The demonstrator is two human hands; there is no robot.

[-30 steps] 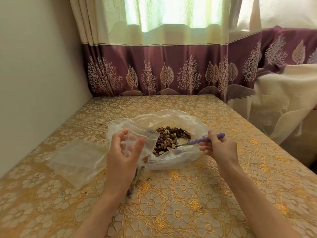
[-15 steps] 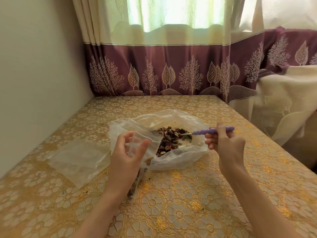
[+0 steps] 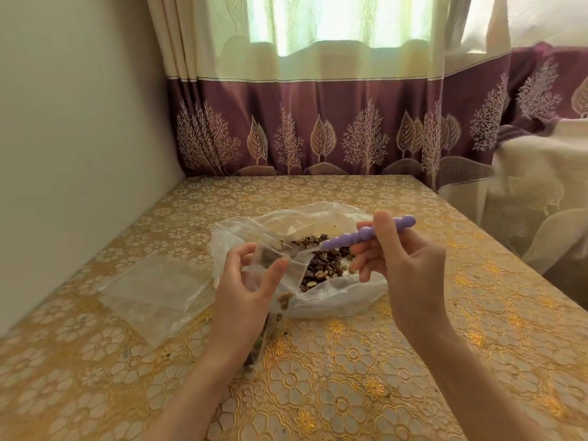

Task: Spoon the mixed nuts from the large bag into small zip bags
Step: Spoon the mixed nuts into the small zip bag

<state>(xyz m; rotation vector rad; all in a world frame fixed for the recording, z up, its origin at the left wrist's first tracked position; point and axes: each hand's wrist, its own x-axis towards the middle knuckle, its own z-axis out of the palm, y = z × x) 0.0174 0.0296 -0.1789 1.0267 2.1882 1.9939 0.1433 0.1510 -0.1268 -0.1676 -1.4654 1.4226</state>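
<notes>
Mixed nuts (image 3: 321, 265) lie in a brown heap inside the large bag (image 3: 337, 300), which sits open in the middle of the bench (image 3: 413, 361), with its clear plastic crumpled around them. Behind the bench hangs a curtain (image 3: 318, 122) with a purple band of trees and leaves, and a plain wall (image 3: 79, 122) closes the left side. One flat empty zip bag (image 3: 159, 291) lies on the bench to the left of the large bag. The left hand (image 3: 245, 294) holds a second small zip bag (image 3: 273, 300) upright in front of the large bag, fingers and thumb curled around its open mouth; some nuts show in its lower part, partly hidden by the wrist. The right hand (image 3: 404, 265) grips one purple spoon (image 3: 369, 233) by its beaded handle, above the nuts. The spoon's bowl is hidden behind the small bag's edge. I count two small bags, one large bag, one spoon.
</notes>
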